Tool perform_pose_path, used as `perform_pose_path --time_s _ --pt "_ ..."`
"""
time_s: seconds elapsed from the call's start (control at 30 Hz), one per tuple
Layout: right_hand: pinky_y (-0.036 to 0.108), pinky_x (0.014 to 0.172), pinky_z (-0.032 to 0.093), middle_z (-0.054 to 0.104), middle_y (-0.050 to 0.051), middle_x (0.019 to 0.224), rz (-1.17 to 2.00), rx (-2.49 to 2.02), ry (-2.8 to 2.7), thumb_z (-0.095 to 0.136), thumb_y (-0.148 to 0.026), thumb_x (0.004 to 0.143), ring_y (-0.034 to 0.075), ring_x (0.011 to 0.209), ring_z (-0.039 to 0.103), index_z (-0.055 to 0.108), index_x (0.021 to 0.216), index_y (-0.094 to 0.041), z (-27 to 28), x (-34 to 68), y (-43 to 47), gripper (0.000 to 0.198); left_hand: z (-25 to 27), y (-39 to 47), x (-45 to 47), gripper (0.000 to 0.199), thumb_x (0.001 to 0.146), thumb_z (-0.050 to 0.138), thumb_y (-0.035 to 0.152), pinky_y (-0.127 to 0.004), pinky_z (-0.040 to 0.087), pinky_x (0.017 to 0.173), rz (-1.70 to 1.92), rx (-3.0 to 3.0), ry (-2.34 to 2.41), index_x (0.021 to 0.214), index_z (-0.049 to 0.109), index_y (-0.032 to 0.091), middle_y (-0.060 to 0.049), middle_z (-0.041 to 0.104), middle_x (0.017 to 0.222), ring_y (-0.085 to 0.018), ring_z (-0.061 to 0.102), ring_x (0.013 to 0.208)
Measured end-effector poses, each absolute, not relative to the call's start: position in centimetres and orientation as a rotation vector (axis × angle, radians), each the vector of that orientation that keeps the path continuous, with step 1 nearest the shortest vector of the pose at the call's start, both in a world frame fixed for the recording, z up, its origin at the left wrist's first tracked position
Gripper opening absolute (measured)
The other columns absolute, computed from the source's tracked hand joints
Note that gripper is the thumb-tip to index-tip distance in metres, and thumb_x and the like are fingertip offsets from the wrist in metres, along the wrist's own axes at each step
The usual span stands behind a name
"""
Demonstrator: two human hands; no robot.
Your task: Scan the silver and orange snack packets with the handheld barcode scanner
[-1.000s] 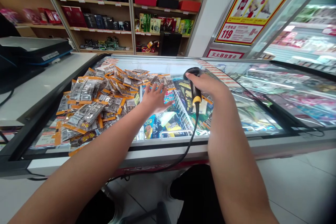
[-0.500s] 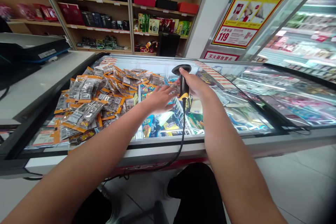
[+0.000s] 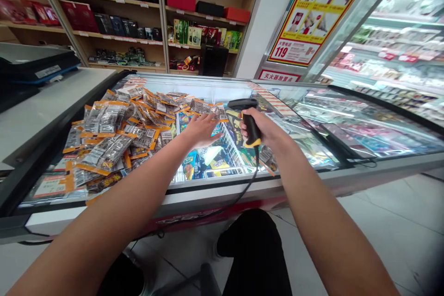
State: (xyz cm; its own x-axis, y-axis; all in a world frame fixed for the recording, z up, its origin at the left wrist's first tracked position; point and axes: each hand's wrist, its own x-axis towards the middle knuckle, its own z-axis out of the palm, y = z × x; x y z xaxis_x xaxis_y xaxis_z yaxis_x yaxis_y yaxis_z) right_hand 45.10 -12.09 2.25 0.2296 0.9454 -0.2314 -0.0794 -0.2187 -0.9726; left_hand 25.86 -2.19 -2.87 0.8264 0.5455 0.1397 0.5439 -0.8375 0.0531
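My right hand point(image 3: 258, 125) is wrapped round the grip of a black and yellow handheld barcode scanner point(image 3: 252, 132), its head turned to the left and its cable running down over the freezer edge. To the left, my left hand point(image 3: 203, 130) is stretched out over the glass with its fingers apart, near a clear packet point(image 3: 219, 112) with orange edges. More such packets lie in a large heap point(image 3: 118, 125) on the glass lid left of that hand. Another packet point(image 3: 267, 156) lies below my right wrist, partly hidden.
The chest freezer point(image 3: 201, 190) has a glass top, with frozen goods in wire baskets beneath. At the left stands a white counter point(image 3: 45, 106) with a black device point(image 3: 38, 62). Shelves point(image 3: 128, 39) of boxes and bottles line the back; my knees are close below the freezer's front edge.
The scanner has moved right and its head has tipped to the left. A packet now shows beneath my right wrist. My left hand has drawn apart from the scanner; the view has shifted slightly.
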Motion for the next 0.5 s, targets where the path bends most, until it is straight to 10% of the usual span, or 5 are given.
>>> perform_pose_path --time_s 0.5 --pt "0.022 0.040 0.036 0.046 -0.003 0.053 1.189 -1.387 -0.831 0.060 -0.038 0.088 0.011 0.041 0.043 0.050 0.079 -0.022 -0.8 43.7 -14.7 0.021 -2.9 -2.2 25.9 0.074 0.101 0.028 0.063 -0.063 0.021 0.122 0.211 2.974 0.917 0.160 0.037 0.020 -0.013 0.027 0.170 -0.039 0.023 0.155"
